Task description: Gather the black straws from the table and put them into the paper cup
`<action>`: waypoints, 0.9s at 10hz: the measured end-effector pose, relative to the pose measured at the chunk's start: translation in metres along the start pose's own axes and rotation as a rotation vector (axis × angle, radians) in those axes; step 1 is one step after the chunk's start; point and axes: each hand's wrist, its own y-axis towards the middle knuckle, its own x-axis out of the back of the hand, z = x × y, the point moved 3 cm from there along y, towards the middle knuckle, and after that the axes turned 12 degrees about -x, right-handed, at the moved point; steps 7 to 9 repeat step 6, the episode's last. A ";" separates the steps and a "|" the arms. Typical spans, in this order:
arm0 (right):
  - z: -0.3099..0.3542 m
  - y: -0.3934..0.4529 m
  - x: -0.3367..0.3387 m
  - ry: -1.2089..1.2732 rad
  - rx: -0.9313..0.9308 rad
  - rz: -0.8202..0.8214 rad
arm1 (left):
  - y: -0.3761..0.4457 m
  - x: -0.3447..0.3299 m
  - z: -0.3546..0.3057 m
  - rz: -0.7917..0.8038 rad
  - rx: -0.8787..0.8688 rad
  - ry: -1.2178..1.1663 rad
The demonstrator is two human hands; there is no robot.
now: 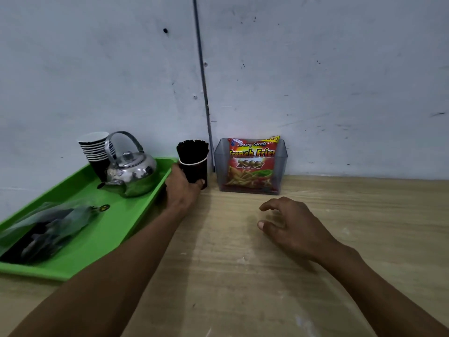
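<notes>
Your left hand (182, 188) has its grip curled round the black paper cup (195, 171), thumb on the front wall. Cup stands on the wooden worktop (243, 276) by the wall, between green tray (102, 239) and clear bin (250, 166). Black straws (192, 152) packed upright inside it. Your right hand (289, 227) hovers over the worktop, fingers loosely curled, holding nothing

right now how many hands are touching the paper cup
1. The left hand holds the paper cup of black straws near the wall; the right hand hovers open over the table.
</notes>
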 end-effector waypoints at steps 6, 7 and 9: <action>0.001 -0.045 0.038 0.148 -0.063 -0.114 | -0.052 0.057 -0.041 0.017 -0.136 -0.101; 0.001 -0.045 0.038 0.148 -0.063 -0.114 | -0.052 0.057 -0.041 0.017 -0.136 -0.101; 0.001 -0.045 0.038 0.148 -0.063 -0.114 | -0.052 0.057 -0.041 0.017 -0.136 -0.101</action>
